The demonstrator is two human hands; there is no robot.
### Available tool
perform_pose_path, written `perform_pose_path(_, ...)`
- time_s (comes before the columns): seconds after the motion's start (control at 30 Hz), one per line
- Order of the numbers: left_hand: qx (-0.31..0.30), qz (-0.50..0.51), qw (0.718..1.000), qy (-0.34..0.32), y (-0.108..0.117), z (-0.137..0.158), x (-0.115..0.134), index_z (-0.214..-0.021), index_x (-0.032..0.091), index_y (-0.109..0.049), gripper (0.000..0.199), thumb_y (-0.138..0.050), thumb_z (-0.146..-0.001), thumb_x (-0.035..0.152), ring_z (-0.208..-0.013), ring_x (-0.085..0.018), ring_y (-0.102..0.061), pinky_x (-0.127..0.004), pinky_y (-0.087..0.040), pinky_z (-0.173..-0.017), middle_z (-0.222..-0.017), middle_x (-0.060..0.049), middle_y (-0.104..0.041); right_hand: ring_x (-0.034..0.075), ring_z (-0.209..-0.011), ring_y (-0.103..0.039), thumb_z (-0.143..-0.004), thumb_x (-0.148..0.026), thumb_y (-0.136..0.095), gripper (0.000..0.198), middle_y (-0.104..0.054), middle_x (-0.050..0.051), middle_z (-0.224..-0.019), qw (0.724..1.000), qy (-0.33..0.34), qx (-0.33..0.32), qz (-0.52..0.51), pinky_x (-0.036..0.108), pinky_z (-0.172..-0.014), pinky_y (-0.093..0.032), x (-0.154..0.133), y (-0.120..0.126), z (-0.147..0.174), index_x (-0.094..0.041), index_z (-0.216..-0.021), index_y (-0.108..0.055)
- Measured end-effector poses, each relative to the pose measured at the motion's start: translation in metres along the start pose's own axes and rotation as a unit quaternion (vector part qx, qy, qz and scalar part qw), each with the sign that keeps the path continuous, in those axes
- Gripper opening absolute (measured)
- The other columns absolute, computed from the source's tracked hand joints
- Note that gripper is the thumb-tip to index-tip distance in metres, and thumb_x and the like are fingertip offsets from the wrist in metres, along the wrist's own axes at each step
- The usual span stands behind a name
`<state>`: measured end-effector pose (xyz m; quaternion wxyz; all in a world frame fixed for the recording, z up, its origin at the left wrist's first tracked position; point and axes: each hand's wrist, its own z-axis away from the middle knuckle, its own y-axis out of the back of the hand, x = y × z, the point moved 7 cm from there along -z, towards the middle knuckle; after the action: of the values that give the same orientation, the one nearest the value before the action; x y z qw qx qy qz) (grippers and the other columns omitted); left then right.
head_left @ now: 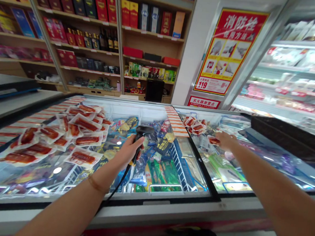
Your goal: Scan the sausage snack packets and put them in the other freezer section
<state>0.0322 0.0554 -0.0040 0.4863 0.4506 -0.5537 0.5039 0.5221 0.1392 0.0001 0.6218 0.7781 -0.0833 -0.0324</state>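
Observation:
My left hand is closed round the handle of a black barcode scanner, held above the freezer with its cord hanging down. My right hand reaches over the right part of the freezer, its fingers pinching the edge of a clear packet of reddish-brown sausage. Just left of that packet lies a small pile of similar sausage packets. A larger heap of sausage packets is spread over the glass lid on the left, and one packet lies nearest the scanner hand.
A chest freezer with a glass top holds bagged frozen goods and blue wire baskets. On its right end sits a long dark box-like object. Shelves of boxed goods, a red poster and a lit display fridge stand behind.

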Motion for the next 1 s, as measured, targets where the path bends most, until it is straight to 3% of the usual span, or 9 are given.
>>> perform_pose_path(0.13, 0.002, 0.000, 1.000, 0.008, 0.000, -0.002, -0.002, -0.087, 0.021, -0.050, 0.048, -0.074, -0.073, 0.060, -0.039, -0.007, -0.048, -0.020, -0.037, -0.035, -0.065, 0.005, -0.060, 0.026, -0.086, -0.069, -0.082, -0.027, -0.074, 0.030, -0.072, 0.012, -0.095, 0.996, -0.031, -0.067, -0.051, 0.035, -0.075, -0.047, 0.012, -0.014, 0.009, -0.021, -0.110, -0.067)
perform_pose_path(0.23, 0.002, 0.002, 1.000, 0.005, 0.001, -0.003, -0.002, -0.087, 0.021, -0.050, 0.051, -0.076, -0.070, 0.062, -0.038, -0.008, -0.048, -0.021, -0.037, -0.034, -0.066, 0.005, -0.060, 0.028, -0.082, -0.070, -0.078, -0.024, -0.075, 0.045, -0.074, 0.013, -0.099, 0.989, -0.086, -0.037, -0.112, 0.035, -0.070, -0.050, 0.026, -0.016, 0.022, -0.021, -0.122, -0.065)
perform_pose_path(0.3, 0.002, 0.007, 1.000, 0.005, 0.001, -0.004, -0.001, -0.086, 0.021, -0.049, 0.053, -0.076, -0.068, 0.063, -0.038, -0.009, -0.048, -0.022, -0.036, -0.033, -0.064, 0.004, -0.060, 0.031, -0.086, -0.071, -0.076, -0.025, -0.075, 0.043, -0.074, 0.016, -0.099, 0.987, -0.107, -0.028, -0.113, 0.038, -0.072, -0.051, 0.031, -0.017, 0.031, -0.019, -0.118, -0.068)
perform_pose_path(0.4, -0.002, 0.012, 1.000, 0.006, -0.001, -0.003, 0.002, -0.086, 0.022, -0.049, 0.052, -0.076, -0.069, 0.062, -0.039, -0.009, -0.049, -0.022, -0.037, -0.034, -0.064, 0.004, -0.059, 0.035, -0.094, -0.069, -0.079, -0.027, -0.071, 0.033, -0.074, 0.016, -0.100, 0.994, -0.063, -0.006, -0.091, 0.043, -0.079, -0.052, 0.017, -0.008, 0.038, -0.019, -0.111, -0.072)
perform_pose_path(0.57, -0.016, 0.010, 1.000, -0.003, -0.005, 0.001, 0.006, -0.086, 0.022, -0.050, 0.050, -0.076, -0.070, 0.060, -0.039, -0.009, -0.049, -0.022, -0.037, -0.035, -0.064, 0.005, -0.060, 0.033, -0.109, -0.065, -0.085, -0.028, -0.061, 0.044, -0.070, 0.016, -0.115, 0.975, 0.026, 0.148, -0.162, 0.044, -0.095, -0.049, -0.065, 0.029, 0.033, -0.017, -0.127, -0.066)
perform_pose_path(0.67, -0.023, 0.018, 0.999, -0.021, -0.007, 0.004, 0.010, -0.088, 0.022, -0.050, 0.050, -0.077, -0.070, 0.060, -0.038, -0.008, -0.049, -0.022, -0.037, -0.036, -0.065, 0.005, -0.060, 0.031, -0.115, -0.063, -0.080, -0.031, -0.066, 0.049, -0.068, 0.014, -0.125, 0.936, 0.076, 0.203, -0.277, 0.042, -0.101, -0.048, -0.137, 0.042, 0.028, -0.017, -0.127, -0.062)
perform_pose_path(0.8, -0.042, 0.014, 0.998, -0.044, -0.010, 0.007, 0.012, -0.085, 0.022, -0.050, 0.049, -0.077, -0.071, 0.061, -0.039, -0.008, -0.049, -0.022, -0.036, -0.037, -0.066, 0.004, -0.060, 0.027, -0.103, -0.067, -0.077, -0.035, -0.066, 0.041, -0.072, 0.009, -0.112, 0.877, 0.093, 0.235, -0.409, 0.039, -0.093, -0.053, -0.215, 0.045, 0.035, -0.019, -0.114, -0.064)
perform_pose_path(0.9, -0.049, -0.010, 0.997, -0.052, -0.011, 0.008, 0.011, -0.084, 0.022, -0.050, 0.048, -0.075, -0.072, 0.061, -0.039, -0.008, -0.049, -0.023, -0.036, -0.037, -0.066, 0.005, -0.059, 0.026, -0.102, -0.068, -0.077, -0.034, -0.064, 0.035, -0.073, 0.008, -0.109, 0.854, 0.115, 0.230, -0.452, 0.038, -0.092, -0.053, -0.247, 0.042, 0.047, -0.020, -0.110, -0.065)
perform_pose_path(1.0, -0.055, -0.035, 0.996, -0.056, -0.012, 0.008, 0.009, -0.085, 0.022, -0.050, 0.047, -0.073, -0.074, 0.061, -0.039, -0.008, -0.048, -0.023, -0.037, -0.037, -0.066, 0.005, -0.059, 0.027, -0.102, -0.069, -0.077, -0.031, -0.063, 0.037, -0.074, 0.008, -0.110, 0.856, 0.143, 0.212, -0.449, 0.039, -0.093, -0.053, -0.256, 0.041, 0.054, -0.020, -0.112, -0.066)
